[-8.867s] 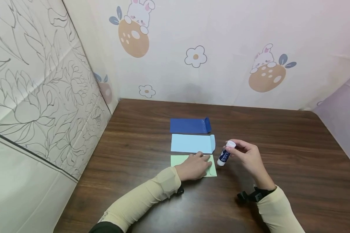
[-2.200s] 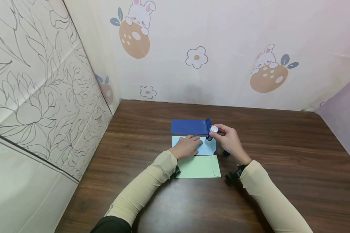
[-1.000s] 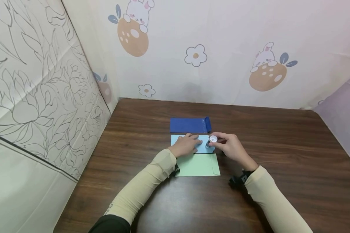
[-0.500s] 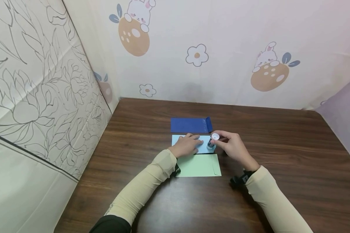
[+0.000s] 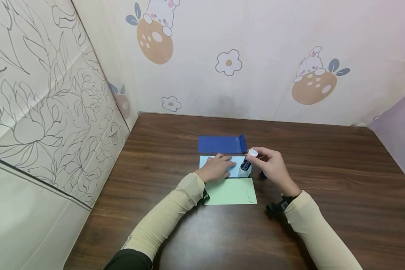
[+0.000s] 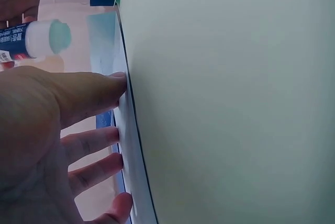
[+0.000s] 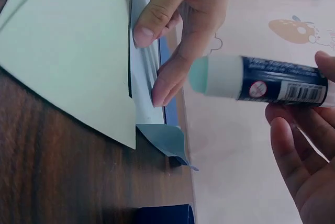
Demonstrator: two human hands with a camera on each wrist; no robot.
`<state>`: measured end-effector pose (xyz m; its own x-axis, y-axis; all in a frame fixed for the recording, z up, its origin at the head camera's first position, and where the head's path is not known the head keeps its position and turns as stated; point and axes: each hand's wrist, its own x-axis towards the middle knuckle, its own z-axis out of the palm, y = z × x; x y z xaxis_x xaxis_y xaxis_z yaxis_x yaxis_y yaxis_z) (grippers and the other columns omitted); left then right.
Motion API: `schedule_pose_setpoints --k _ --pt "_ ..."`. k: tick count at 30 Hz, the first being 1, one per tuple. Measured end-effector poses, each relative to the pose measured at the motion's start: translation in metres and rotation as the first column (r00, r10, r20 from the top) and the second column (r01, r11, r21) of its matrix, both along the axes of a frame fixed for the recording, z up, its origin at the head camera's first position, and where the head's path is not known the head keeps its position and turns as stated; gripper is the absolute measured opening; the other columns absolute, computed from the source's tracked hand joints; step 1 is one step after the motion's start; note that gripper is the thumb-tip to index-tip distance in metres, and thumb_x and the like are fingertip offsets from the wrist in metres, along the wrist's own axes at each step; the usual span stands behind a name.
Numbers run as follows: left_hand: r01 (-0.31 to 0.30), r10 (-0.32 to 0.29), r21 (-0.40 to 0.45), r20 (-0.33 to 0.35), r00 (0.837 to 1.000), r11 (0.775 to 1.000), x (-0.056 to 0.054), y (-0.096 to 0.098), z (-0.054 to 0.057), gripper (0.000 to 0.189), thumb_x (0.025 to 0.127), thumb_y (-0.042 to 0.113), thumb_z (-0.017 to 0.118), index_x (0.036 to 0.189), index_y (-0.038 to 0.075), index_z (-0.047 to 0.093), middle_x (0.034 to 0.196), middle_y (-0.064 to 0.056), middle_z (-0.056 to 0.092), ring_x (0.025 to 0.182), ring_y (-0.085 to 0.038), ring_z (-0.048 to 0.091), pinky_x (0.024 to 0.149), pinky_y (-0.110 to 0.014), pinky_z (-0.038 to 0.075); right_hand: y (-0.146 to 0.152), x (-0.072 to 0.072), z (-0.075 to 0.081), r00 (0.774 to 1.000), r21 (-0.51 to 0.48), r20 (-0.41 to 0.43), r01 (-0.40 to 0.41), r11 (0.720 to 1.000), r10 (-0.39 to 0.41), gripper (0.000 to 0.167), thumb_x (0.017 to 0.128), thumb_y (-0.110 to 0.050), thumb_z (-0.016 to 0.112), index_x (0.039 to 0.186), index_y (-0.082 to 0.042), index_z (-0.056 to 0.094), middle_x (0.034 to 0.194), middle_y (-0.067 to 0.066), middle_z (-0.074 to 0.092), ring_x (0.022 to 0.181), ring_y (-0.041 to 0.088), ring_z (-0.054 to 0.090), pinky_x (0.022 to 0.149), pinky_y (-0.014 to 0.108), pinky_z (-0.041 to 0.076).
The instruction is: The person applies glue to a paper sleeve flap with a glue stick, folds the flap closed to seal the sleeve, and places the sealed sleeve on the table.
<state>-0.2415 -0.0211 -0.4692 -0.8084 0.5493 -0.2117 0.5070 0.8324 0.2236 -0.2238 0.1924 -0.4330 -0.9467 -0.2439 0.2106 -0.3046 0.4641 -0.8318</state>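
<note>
My left hand (image 5: 217, 168) presses on the light blue envelope (image 5: 235, 172), fingers spread and fairly straight. An uncapped glue stick (image 5: 246, 163) is held by its base between the thumb and fingers of my right hand (image 5: 272, 168). In the right wrist view the pale green tip of the glue stick (image 7: 282, 80) hangs clear of the paper, and the envelope's flap (image 7: 165, 141) stands bent up. Nearest me lies a light green envelope (image 5: 234, 192) with its flap folded down. A dark blue envelope (image 5: 219, 144) lies beyond, its flap raised.
A dark blue cap (image 5: 263, 175) stands on the wooden table (image 5: 341, 180), just right of the light blue envelope and partly behind my right hand. A patterned wall covering (image 5: 195, 56) rises at the table's back edge.
My left hand has moved from the light green envelope to the light blue one. In the last half second the glue stick has lifted off the flap and tilted.
</note>
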Motion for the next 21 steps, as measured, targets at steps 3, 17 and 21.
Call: schedule_pose_setpoints --k 3,17,21 --pt "-0.003 0.002 -0.002 -0.003 1.000 1.000 -0.001 0.001 -0.001 0.045 0.100 0.032 0.054 0.145 0.030 0.047 0.160 0.002 0.031 0.143 -0.024 0.033 0.103 -0.050 0.039 0.001 -0.002 0.000 1.000 0.004 0.016 -0.006 1.000 0.006 0.032 0.093 -0.024 0.067 0.117 -0.003 0.068 0.104 0.013 0.069 0.084 0.009 0.060 0.072 0.018 0.051" --pt "-0.002 0.002 -0.001 0.006 1.000 1.000 0.000 0.001 0.000 0.045 0.101 0.033 0.053 0.145 0.030 0.046 0.160 0.002 0.032 0.143 -0.024 0.033 0.103 -0.051 0.039 -0.003 -0.013 -0.010 0.994 0.129 0.090 -0.066 0.989 0.055 0.029 0.094 -0.014 0.065 0.121 -0.005 0.065 0.111 0.018 0.069 0.085 0.025 0.065 0.069 0.023 0.052" --pt "-0.001 0.001 0.006 0.003 1.000 1.000 -0.001 0.000 -0.001 0.045 0.101 0.032 0.053 0.145 0.030 0.047 0.159 0.001 0.032 0.142 -0.024 0.033 0.102 -0.050 0.040 -0.006 -0.014 -0.010 0.992 0.134 0.108 -0.074 0.988 0.060 0.031 0.094 -0.017 0.066 0.122 -0.004 0.064 0.112 0.018 0.069 0.088 0.029 0.065 0.071 0.027 0.054"
